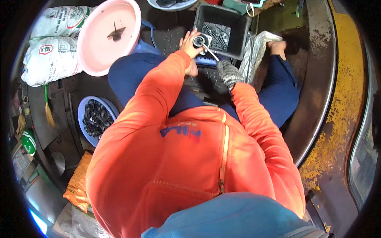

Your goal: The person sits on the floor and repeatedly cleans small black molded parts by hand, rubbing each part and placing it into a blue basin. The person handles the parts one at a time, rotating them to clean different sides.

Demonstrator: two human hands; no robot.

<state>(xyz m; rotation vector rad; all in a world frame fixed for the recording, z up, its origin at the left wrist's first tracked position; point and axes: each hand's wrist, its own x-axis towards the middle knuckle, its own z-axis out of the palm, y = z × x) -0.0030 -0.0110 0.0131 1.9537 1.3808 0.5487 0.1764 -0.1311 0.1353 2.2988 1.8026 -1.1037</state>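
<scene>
Assembly step, likely: left hand (189, 44) closed round small metal cylinder (198, 41); gloved right hand (230, 73) grips thin rod (211, 52). Next needs careful alignment.

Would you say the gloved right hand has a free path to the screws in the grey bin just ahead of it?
Probably yes. The right hand sits just short of the open-topped grey bin, and the screws lie uncovered; only the small metal part in the left hand is nearby, off to one side.
</scene>
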